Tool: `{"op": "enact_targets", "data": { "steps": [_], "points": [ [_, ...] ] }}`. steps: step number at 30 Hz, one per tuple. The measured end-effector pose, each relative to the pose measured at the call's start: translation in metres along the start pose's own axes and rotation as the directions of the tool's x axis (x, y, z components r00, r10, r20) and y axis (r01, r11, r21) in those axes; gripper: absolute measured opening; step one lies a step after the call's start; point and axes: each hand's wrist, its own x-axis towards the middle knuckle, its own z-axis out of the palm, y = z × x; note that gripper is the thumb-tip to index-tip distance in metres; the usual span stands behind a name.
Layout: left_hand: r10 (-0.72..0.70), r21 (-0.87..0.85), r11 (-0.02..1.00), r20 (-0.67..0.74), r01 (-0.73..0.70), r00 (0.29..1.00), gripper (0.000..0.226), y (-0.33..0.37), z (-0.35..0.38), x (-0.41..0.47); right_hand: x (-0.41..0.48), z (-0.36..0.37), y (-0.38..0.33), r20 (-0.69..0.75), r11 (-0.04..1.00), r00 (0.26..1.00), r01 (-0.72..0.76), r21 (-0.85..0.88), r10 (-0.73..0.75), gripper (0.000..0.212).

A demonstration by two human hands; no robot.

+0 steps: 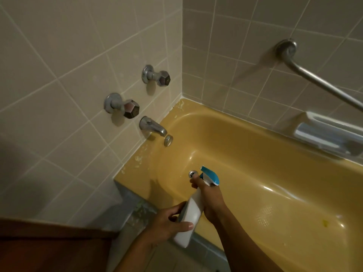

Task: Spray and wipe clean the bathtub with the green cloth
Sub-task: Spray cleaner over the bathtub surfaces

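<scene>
While both hands clamp spray bottle (191, 214), it hangs at lower centre of frame over near rim of bathtub (245, 138); left hand (167, 222) wraps body near base, right hand (213, 201) curls round neck under blue trigger head (211, 176); likely light, rigid plastic, slick if wet, neck safest hold; long axis lower left to upper right, nozzle aimed up-left toward spout (153, 126); green cloth not in view

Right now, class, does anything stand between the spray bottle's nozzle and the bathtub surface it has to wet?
Nothing visible does. The left hand holds the spray bottle at its base, the right hand at its trigger neck, and the blue nozzle faces the yellow bathtub through open air. No green cloth is in view.
</scene>
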Motion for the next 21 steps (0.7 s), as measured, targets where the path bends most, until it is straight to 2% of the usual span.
{"op": "enact_targets", "data": {
  "steps": [4,8,10,13,16,19,21],
  "points": [
    [-0.002,-0.038,0.999,0.000,0.002,1.000,0.080,-0.016,-0.003,-0.018,-0.009,0.008,0.021,-0.008,0.999,0.999,-0.033,-0.021,0.033,0.021],
    [-0.029,-0.074,0.997,-0.045,0.026,0.999,0.063,-0.038,0.000,-0.032,-0.012,0.020,0.047,-0.152,0.996,0.985,-0.085,-0.010,0.083,0.005],
    [-0.034,-0.087,0.996,-0.065,0.028,0.997,0.064,-0.052,0.002,-0.037,-0.017,0.020,0.058,-0.126,0.997,0.989,-0.076,-0.006,0.074,0.007],
    [-0.017,-0.132,0.991,-0.082,0.006,0.996,0.066,-0.072,0.012,-0.047,-0.030,0.008,0.071,0.024,1.000,0.999,-0.031,-0.001,0.031,0.019],
    [-0.002,-0.155,0.988,-0.106,-0.015,0.994,0.070,-0.090,0.032,-0.062,-0.045,-0.011,0.082,0.127,0.999,0.991,-0.042,-0.026,0.045,0.019],
    [-0.008,-0.158,0.987,-0.109,-0.009,0.994,0.064,-0.104,0.059,-0.078,-0.063,-0.030,0.097,0.078,0.996,0.995,-0.062,-0.062,0.067,0.012],
    [-0.015,-0.142,0.990,-0.107,-0.001,0.994,0.057,-0.112,0.078,-0.088,-0.074,-0.044,0.108,-0.009,0.991,0.995,-0.100,-0.094,0.100,0.022]
  ]
}}
